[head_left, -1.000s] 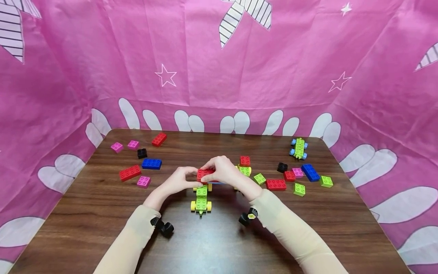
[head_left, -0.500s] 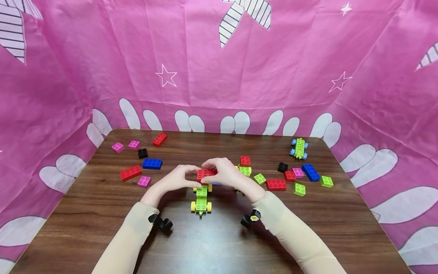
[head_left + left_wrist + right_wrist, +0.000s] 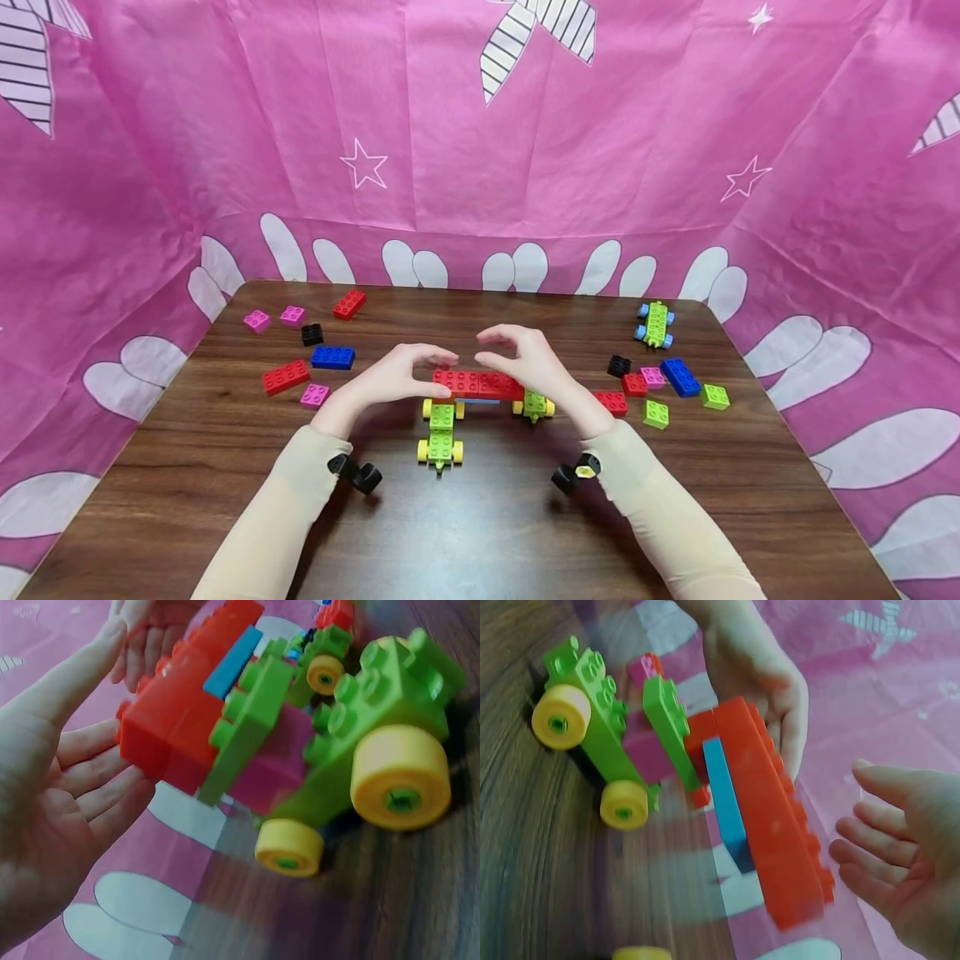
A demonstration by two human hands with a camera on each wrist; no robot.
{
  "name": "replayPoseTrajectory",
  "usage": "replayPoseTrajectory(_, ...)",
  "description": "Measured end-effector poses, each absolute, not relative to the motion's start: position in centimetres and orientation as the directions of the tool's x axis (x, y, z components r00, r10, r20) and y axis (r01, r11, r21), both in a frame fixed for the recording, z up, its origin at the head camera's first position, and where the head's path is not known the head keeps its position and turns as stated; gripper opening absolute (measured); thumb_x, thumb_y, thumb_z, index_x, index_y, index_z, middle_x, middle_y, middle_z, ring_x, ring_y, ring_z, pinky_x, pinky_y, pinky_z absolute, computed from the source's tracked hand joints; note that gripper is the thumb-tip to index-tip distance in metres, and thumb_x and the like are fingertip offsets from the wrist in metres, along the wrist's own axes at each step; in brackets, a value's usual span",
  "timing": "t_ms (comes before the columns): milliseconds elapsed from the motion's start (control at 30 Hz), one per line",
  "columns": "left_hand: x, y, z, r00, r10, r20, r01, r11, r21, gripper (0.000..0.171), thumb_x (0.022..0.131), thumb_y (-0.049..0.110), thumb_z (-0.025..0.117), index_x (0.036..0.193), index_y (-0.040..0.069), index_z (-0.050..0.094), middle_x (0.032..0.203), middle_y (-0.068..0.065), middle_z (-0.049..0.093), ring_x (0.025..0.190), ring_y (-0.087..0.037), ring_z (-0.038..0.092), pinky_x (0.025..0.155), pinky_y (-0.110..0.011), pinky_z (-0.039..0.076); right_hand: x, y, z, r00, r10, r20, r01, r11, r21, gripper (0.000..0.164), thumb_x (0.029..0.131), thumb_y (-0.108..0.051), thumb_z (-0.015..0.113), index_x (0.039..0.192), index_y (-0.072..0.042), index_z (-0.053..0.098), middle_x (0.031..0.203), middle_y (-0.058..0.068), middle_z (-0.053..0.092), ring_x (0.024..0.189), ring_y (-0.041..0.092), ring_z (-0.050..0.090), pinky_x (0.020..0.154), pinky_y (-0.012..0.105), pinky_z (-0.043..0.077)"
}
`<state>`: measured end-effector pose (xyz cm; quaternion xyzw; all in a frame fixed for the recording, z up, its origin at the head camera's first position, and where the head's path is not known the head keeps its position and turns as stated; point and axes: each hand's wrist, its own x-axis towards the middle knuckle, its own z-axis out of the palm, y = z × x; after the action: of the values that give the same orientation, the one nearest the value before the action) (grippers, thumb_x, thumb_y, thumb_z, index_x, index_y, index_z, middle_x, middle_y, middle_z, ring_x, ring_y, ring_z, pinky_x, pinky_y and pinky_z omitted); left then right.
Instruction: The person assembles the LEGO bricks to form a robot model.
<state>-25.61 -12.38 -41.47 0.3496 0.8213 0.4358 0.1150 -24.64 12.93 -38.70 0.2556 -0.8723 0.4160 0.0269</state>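
Note:
In the head view a row of red bricks [image 3: 480, 384] lies crosswise over two green wheeled bases with yellow wheels. A blue piece [image 3: 726, 802] sits under the row. The left base [image 3: 441, 442] carries a magenta brick [image 3: 274, 761] and a green brick [image 3: 251, 724] below the red ones. My left hand [image 3: 393, 377] is at the row's left end, fingers loosely spread beside the red brick, pinching nothing. My right hand [image 3: 528, 360] hovers above the row with fingers and thumb apart, holding nothing. It partly hides the right base [image 3: 535, 406].
On the left lie loose red, pink, black and blue [image 3: 333, 358] bricks. At the right are red, lime [image 3: 656, 415], pink, black and blue [image 3: 681, 377] bricks. A green base with blue wheels [image 3: 656, 325] stands at the back right. A pink curtain [image 3: 465, 167] hangs behind the table.
My right hand has let go of the red brick and moved up and right, uncovering the red row. My left hand has loosened and lifted slightly at the left end.

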Motion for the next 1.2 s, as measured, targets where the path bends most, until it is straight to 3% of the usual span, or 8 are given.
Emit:
replayPoseTrajectory(433,-25.5,-9.3,-39.8,-0.692,0.685,0.229,0.580,0.338,0.742,0.045,0.085,0.020,0.074,0.126,0.004,0.061,0.124,-0.010,0.065,0.113,-0.022,0.061,0.100,-0.041,0.047,-25.6,17.8,-40.6,-0.921,-0.226,0.317,-0.389,0.518,-0.762,0.030,0.088,-0.022,0.071,0.112,-0.005,0.067,0.110,0.015,0.069,0.096,0.025,0.068,0.081,0.039,0.056)
replayPoseTrajectory(600,-25.5,-7.9,-39.6,-0.681,0.699,0.217,0.595,0.355,0.721,0.044,0.086,0.020,0.074,0.125,0.005,0.062,0.124,-0.010,0.065,0.113,-0.021,0.062,0.100,-0.040,0.047,-25.8,19.3,-41.5,-0.929,-0.185,0.319,-0.368,0.510,-0.777,0.033,0.087,-0.018,0.073,0.114,-0.003,0.066,0.112,0.017,0.068,0.103,0.031,0.065,0.089,0.046,0.053)
replayPoseTrajectory(867,-25.4,-6.3,-39.3,-0.653,0.740,0.163,0.586,0.357,0.727,0.050,0.084,0.022,0.076,0.128,0.002,0.060,0.125,-0.013,0.065,0.115,-0.028,0.062,0.100,-0.044,0.047,-26.5,20.8,-43.1,-0.965,-0.202,0.169,-0.252,0.525,-0.813,0.048,0.087,-0.020,0.073,0.129,-0.005,0.056,0.131,0.019,0.058,0.117,0.033,0.057,0.099,0.049,0.046)
replayPoseTrajectory(1200,-25.4,-4.9,-39.2,-0.641,0.760,0.108,0.564,0.371,0.737,0.056,0.079,0.020,0.080,0.127,-0.001,0.060,0.122,-0.014,0.066,0.116,-0.029,0.061,0.100,-0.041,0.047,-26.9,21.2,-43.8,-0.971,-0.238,0.026,-0.131,0.439,-0.889,0.058,0.090,-0.018,0.069,0.139,0.002,0.045,0.141,0.022,0.048,0.125,0.038,0.051,0.103,0.051,0.042)
